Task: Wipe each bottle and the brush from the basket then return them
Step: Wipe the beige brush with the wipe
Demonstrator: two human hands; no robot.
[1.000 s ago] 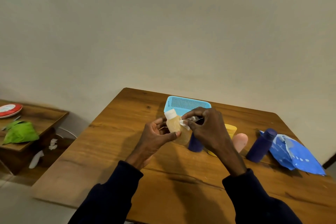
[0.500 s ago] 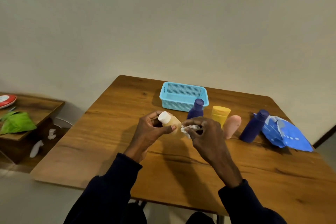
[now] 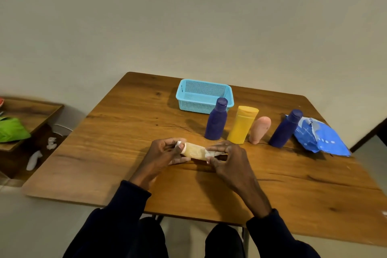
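My left hand (image 3: 165, 154) grips the white-capped end of a small tan bottle (image 3: 193, 151), which lies sideways just above the wooden table (image 3: 125, 132). Over the bottle's other end my right hand (image 3: 227, 158) pinches a white wipe (image 3: 210, 153). Behind my hands stand a dark blue bottle (image 3: 216, 122), a yellow bottle (image 3: 243, 124), a pink rounded item (image 3: 259, 130) and a second dark blue bottle (image 3: 285, 129). The light blue basket (image 3: 204, 96) sits at the back of the table with nothing visible inside it.
A blue wipes packet (image 3: 318, 137) lies at the table's right side. To the left stands a low wooden side table (image 3: 31, 111) with a green cloth (image 3: 12, 130) on it. White scraps (image 3: 34, 159) lie on the floor below it.
My view has tilted down and the hands have lowered towards the table. The tan bottle has turned from upright to lying sideways. The wipe has shifted along the bottle towards its base.
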